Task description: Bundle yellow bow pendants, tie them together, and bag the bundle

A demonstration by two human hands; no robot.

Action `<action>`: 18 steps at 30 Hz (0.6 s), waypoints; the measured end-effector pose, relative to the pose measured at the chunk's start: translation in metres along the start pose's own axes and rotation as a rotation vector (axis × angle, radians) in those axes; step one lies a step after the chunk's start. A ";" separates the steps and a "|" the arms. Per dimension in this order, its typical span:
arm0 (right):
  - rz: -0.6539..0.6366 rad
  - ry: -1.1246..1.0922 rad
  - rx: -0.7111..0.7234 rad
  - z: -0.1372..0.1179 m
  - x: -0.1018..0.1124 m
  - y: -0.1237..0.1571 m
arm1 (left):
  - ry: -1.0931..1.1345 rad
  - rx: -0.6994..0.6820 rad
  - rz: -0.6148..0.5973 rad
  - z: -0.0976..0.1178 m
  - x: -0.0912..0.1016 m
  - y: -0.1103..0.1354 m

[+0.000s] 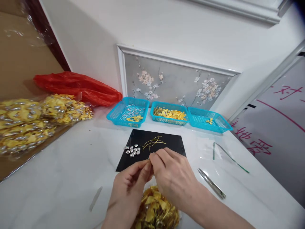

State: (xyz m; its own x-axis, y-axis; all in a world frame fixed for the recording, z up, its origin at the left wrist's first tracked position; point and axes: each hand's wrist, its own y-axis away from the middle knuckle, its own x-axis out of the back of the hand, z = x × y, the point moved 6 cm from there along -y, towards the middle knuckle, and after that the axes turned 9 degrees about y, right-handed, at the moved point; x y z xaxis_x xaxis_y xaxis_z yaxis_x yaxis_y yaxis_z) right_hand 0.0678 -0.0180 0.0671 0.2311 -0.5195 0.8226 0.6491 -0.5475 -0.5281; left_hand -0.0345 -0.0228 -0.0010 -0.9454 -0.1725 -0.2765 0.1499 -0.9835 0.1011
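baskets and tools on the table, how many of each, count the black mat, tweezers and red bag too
Blue baskets: 3
Black mat: 1
Tweezers: 1
Red bag: 1
Total: 6

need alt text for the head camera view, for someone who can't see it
Two hands, left hand and right hand, meet fingertip to fingertip, pinching something tiny over a black mat that holds silver beads and gold wires. A heap of yellow petals lies below the hands, tweezers to the right, and three blue baskets stand along the wall.
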 end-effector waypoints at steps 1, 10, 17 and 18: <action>0.004 -0.011 -0.015 0.001 -0.002 0.000 | 0.009 0.007 0.005 -0.001 0.000 0.000; 0.219 -0.185 -0.661 0.063 -0.015 0.024 | 0.297 0.175 0.188 -0.007 0.009 0.003; 0.358 -0.179 -1.324 0.150 0.010 0.145 | 0.446 0.229 0.322 -0.010 0.025 -0.005; 0.356 -0.197 -1.415 0.158 0.014 0.169 | 0.443 0.236 0.319 -0.011 0.026 -0.007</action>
State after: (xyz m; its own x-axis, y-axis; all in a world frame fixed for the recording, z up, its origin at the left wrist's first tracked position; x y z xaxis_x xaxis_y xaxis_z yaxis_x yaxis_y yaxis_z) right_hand 0.2952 -0.0135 0.0225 0.3910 -0.7290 0.5618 -0.6686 -0.6445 -0.3710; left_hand -0.0565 -0.0213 -0.0191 -0.6454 -0.5141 -0.5649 0.2905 -0.8492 0.4409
